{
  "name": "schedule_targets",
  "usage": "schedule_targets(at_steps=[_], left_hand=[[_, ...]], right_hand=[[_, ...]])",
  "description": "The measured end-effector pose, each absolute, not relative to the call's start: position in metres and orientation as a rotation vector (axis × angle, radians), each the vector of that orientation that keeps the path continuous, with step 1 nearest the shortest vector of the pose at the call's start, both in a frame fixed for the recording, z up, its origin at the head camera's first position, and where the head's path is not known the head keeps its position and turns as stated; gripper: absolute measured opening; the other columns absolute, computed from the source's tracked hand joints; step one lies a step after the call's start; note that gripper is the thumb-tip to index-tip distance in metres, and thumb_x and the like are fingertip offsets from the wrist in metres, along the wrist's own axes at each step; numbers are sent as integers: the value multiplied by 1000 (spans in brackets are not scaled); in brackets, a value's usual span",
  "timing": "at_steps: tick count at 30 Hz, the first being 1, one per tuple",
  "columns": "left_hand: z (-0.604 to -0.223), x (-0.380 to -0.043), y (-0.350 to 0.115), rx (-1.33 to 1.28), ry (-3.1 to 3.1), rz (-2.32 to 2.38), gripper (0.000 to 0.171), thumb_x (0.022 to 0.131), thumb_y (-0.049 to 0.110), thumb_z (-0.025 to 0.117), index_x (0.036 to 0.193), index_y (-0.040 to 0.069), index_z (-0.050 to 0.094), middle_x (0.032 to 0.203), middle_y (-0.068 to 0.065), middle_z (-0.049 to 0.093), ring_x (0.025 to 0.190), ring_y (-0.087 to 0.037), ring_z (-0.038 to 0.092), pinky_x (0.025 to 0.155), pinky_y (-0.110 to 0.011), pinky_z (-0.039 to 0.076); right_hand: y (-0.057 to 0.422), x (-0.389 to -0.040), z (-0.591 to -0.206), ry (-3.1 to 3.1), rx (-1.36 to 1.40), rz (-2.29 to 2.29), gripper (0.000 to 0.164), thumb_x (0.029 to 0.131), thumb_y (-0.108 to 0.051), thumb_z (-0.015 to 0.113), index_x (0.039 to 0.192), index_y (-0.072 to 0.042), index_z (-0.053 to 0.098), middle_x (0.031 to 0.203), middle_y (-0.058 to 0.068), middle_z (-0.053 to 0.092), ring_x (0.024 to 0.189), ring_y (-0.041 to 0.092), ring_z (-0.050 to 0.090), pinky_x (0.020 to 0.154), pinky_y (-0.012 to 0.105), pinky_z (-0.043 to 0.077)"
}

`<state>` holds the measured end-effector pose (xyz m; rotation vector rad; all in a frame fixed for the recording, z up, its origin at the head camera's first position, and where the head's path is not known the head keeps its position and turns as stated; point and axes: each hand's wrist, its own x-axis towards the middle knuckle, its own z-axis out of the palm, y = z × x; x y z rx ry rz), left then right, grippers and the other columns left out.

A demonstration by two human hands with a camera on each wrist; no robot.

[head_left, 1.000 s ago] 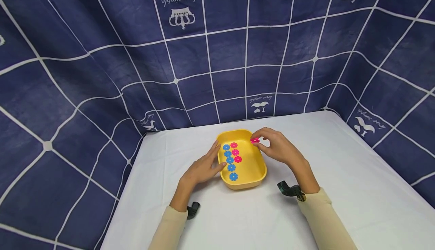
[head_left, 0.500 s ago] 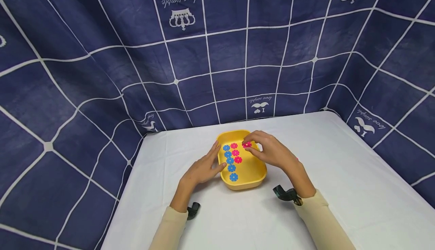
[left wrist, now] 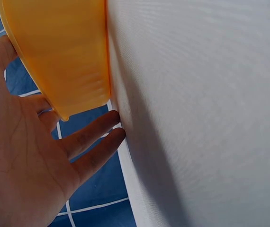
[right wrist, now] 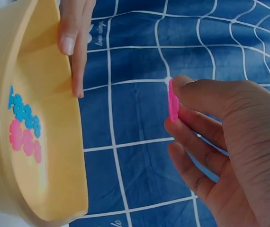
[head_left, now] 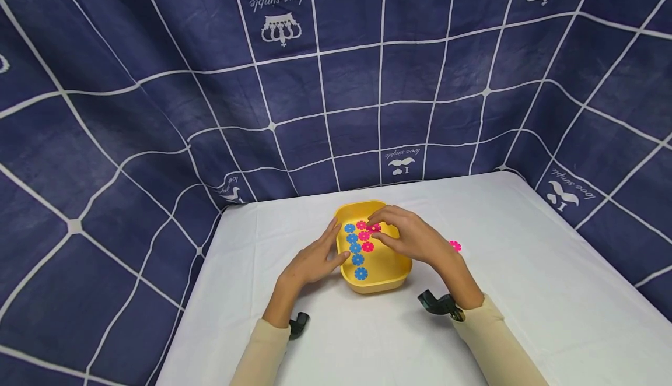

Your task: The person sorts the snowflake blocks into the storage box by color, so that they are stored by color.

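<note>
A yellow tray [head_left: 383,266] stands on the white table. In it, blue snowflake building discs [head_left: 355,248] form a column along the left, beside 3 pink snowflake discs [head_left: 364,236]. My left hand [head_left: 311,260] rests on the tray's left rim, fingers fairly straight, thumb reaching over the edge. Its lower fingers extend past the tray's corner in the left wrist view. Between thumb and fingertips, my right hand [head_left: 412,235] pinches another pink snowflake disc [right wrist: 173,100], held above the tray near the top of the pink column. The right wrist view shows that disc edge-on.
One more pink disc [head_left: 455,246] lies on the white tabletop [head_left: 378,339], partly behind the right forearm. Dark blue cloth [head_left: 352,77] with white grid lines hangs behind and at both sides of the table.
The right hand has carried its pink disc leftward from the tray's right rim to over the pink column. The pink disc beside the right forearm has come into sight. The left hand stays put.
</note>
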<state>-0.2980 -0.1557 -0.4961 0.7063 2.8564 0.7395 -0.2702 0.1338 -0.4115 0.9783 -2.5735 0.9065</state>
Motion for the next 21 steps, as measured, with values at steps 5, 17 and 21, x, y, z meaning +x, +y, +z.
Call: schedule_targets(at_steps=[5,17,21], left_hand=[[-495,-298,-156,710,2856,741,88,105,67,50,174,22,19,181,12,4,157,-31,40,119,-60,43],[-496,-298,-155,704,2857,740,87,106,64,51,174,21,20,182,10,5,157,-32,41,118,-62,44],[-496,-298,-155,703,2858,740,87,105,65,51,174,22,20,182,10,5,157,-32,41,118,-61,44]], right_hand=[[133,-275,-418,-2585,995,930,26,95,-14,85,120,-13,78,121,3,76,119,24,71,104,45,59],[130,-285,-437,-2703,958,959,27,95,-13,84,121,-12,78,115,4,77,109,25,71,99,47,61],[128,-288,-444,-2741,946,900,27,95,-14,84,121,-12,78,113,0,76,109,22,71,102,45,60]])
